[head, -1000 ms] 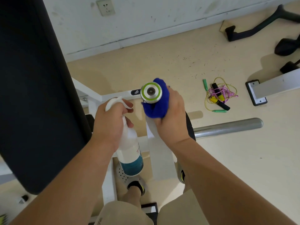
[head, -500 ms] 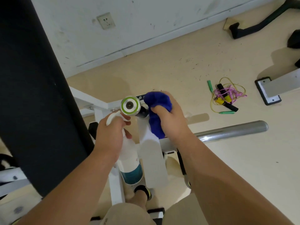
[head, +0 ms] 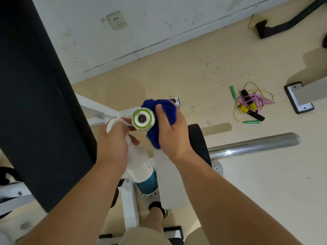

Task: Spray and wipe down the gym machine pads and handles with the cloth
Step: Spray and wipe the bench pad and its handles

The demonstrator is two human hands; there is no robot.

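The right hand (head: 172,131) pressed the blue cloth (head: 161,112) around the handle (head: 143,119), mid-wipe; the left hand (head: 113,144), alongside, gripped the spray bottle (head: 141,165). Next, probably twisting the cloth round the grip.

Bunched blue cloth (head: 163,110) against green-ringed handle end (head: 143,118)

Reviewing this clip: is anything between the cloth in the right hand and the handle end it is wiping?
Nothing visible. The right hand presses the blue cloth directly against the side of the handle end, whose silver, green-ringed cap faces the camera. The left hand holds the spray bottle on the opposite side, clear of the cloth.
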